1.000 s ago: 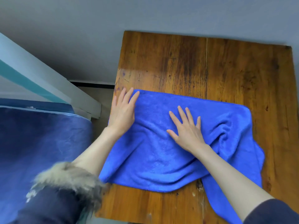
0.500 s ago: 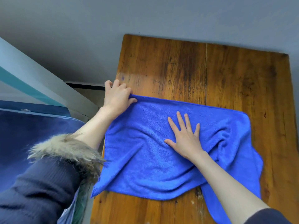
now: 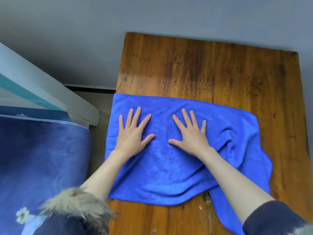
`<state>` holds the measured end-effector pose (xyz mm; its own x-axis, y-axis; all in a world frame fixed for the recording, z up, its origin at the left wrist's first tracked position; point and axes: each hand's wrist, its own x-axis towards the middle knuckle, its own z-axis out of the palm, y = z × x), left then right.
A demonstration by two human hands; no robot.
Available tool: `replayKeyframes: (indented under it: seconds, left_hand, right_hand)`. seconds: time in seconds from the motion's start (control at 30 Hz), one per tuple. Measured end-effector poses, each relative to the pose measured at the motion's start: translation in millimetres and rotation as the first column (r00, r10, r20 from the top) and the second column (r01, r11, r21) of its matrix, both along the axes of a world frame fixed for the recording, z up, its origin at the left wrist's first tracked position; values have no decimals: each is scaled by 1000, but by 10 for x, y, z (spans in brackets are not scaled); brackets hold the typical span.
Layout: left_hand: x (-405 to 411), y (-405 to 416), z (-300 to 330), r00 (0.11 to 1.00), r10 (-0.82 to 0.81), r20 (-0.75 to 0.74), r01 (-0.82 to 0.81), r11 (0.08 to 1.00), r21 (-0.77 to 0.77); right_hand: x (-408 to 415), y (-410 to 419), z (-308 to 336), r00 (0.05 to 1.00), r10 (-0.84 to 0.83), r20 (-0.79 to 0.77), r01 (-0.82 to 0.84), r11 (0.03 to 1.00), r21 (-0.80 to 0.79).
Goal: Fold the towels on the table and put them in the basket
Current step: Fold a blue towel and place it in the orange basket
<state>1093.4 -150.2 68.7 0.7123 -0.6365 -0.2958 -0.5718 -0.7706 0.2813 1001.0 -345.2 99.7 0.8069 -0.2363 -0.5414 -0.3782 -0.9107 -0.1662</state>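
Observation:
A blue towel (image 3: 162,170) lies spread across the near half of the wooden table (image 3: 203,68). Its left part is smooth, its right part is bunched in wrinkles, and its lower right corner hangs over the table's front edge. My left hand (image 3: 133,133) lies flat on the towel's left side, fingers spread and straight. My right hand (image 3: 190,133) presses flat on the towel's middle, fingers spread too. No basket shows in the head view.
The table's far half is bare wood, backed by a grey wall (image 3: 84,39). To the left stand a bed with a dark blue cover (image 3: 42,158) and a white and teal frame (image 3: 50,95). A narrow strip of floor (image 3: 94,143) separates bed and table.
My left hand let go of the towel's far left corner and came down flat on the towel. The left side now lies smoother and squarer. My right hand stayed pressed in place.

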Motion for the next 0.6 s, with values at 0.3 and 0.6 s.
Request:
replayKeyframes:
  seconds: [0.3,0.6]
  left_hand:
    - [145,-58,123,998,62,11,-61,997,-40]
    - [-1030,-1022,120,958,-286,-35,285,958,-19]
  right_hand:
    - [-758,-153,79,841,-378,388,380,922,76]
    - [-1876,-652,-2,681,-677,279,689,721,68]
